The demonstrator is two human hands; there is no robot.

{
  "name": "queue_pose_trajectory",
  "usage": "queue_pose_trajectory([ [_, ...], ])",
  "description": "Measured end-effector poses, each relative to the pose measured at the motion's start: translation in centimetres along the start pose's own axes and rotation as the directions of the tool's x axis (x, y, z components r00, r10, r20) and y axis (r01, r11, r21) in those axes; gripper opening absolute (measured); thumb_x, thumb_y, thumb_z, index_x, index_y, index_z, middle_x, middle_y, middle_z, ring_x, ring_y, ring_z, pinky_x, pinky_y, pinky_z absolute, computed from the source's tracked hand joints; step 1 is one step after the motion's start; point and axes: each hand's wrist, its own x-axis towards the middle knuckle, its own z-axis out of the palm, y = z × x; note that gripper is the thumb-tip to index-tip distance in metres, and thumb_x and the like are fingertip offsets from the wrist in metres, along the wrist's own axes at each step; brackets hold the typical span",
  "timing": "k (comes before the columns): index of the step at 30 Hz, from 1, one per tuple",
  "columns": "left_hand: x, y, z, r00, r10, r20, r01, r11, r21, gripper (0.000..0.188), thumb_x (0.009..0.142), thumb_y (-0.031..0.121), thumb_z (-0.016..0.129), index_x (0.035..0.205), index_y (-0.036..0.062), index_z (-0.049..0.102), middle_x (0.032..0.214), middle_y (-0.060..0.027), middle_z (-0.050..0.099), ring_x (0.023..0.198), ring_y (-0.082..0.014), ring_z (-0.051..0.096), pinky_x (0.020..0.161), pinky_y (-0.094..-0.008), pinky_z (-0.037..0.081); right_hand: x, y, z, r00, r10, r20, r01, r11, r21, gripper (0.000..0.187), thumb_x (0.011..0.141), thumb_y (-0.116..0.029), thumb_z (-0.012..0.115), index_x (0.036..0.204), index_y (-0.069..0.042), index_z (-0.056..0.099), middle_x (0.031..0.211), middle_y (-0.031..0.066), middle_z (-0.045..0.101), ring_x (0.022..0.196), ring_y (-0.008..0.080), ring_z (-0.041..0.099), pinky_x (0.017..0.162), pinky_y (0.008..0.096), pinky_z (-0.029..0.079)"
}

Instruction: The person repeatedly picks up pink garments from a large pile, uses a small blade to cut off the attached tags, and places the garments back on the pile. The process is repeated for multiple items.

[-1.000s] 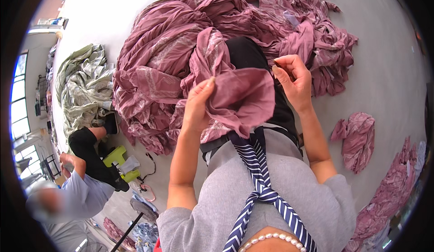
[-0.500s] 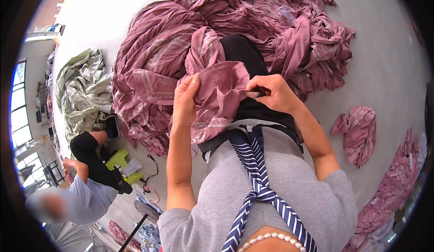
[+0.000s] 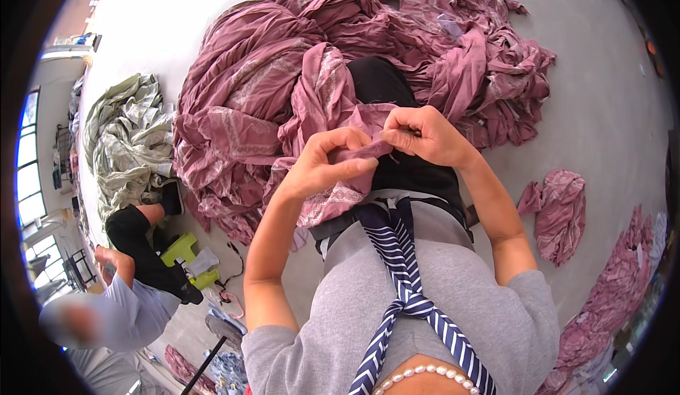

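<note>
A mauve-pink cloth with pale patterned bands [image 3: 358, 182] lies across my lap and joins the big heap in front of me. My left hand [image 3: 327, 163] grips a folded edge of it between thumb and fingers. Right beside it, my right hand [image 3: 428, 137] pinches the same edge with thumb and forefinger. The fingertips of both hands nearly meet over my black-clad leg [image 3: 407, 175]. Whether my right palm holds anything else is hidden by its curled fingers.
The heap of mauve cloth [image 3: 262, 55] spreads ahead over the pale floor. A smaller mauve bundle [image 3: 561, 218] lies to the right, with another pile [image 3: 602, 317] beyond. At left are pale green cloth [image 3: 131, 140], a seated person [image 3: 145, 303] and a lime-green stool [image 3: 183, 250].
My left hand has shifted right and turned, bringing the cloth edge to my right hand. The cloth, spread between the hands before, is now gathered. A small dark tool in my right hand no longer shows.
</note>
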Motion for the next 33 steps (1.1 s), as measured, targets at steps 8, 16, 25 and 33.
queue_pose_trajectory([
  [8, -0.2, -3.8, -0.6, 0.964, 0.006, -0.266, -0.181, 0.747, -0.640, 0.009, 0.088, 0.007, 0.060, 0.089, 0.0073, 0.051, 0.088, -0.0012, 0.059, 0.082, -0.0085, 0.057, 0.075, -0.0234, 0.048, -0.3, -0.7, 1.1, 0.891, -0.273, -0.362, 0.113, 0.907, -0.407, 0.030, 0.084, -0.025, 0.070, 0.098, -0.003, 0.055, 0.076, 0.0102, 0.061, 0.066, 0.0177, 0.062, 0.060, 0.0274, 0.048],
  [16, -0.4, -4.8, -0.6, 0.946, 0.005, -0.323, -0.224, 0.732, -0.643, 0.003, 0.092, 0.008, 0.055, 0.090, 0.0067, 0.052, 0.086, 0.0010, 0.059, 0.079, -0.0075, 0.057, 0.073, -0.0222, 0.047, -0.6, -1.0, 3.2, 0.841, -0.429, -0.331, 0.193, 0.808, -0.556, 0.026, 0.079, -0.017, 0.073, 0.094, -0.003, 0.056, 0.080, 0.0096, 0.062, 0.064, 0.0236, 0.060, 0.057, 0.0328, 0.048],
  [25, -0.7, -2.4, 0.2, 0.933, -0.049, -0.357, -0.201, 0.753, -0.627, 0.008, 0.087, 0.007, 0.058, 0.082, 0.0085, 0.052, 0.077, 0.0051, 0.052, 0.072, -0.0031, 0.047, 0.068, -0.0191, 0.038, 0.6, 0.0, 2.1, 0.838, -0.180, -0.515, 0.239, 0.970, 0.050, 0.016, 0.088, -0.012, 0.067, 0.096, -0.002, 0.057, 0.077, 0.0021, 0.062, 0.068, 0.0040, 0.056, 0.060, 0.0195, 0.044],
  [33, -3.2, -0.3, -0.5, 0.875, 0.127, -0.467, -0.332, 0.860, -0.388, 0.012, 0.081, 0.001, 0.055, 0.077, 0.0058, 0.045, 0.089, -0.0141, 0.065, 0.076, -0.0171, 0.063, 0.070, -0.0276, 0.050, -0.4, 3.6, 0.8, 0.886, -0.011, -0.464, 0.125, 0.968, 0.217, 0.016, 0.093, -0.018, 0.061, 0.100, -0.004, 0.056, 0.076, -0.0024, 0.056, 0.063, 0.0009, 0.046, 0.055, 0.0155, 0.035],
])
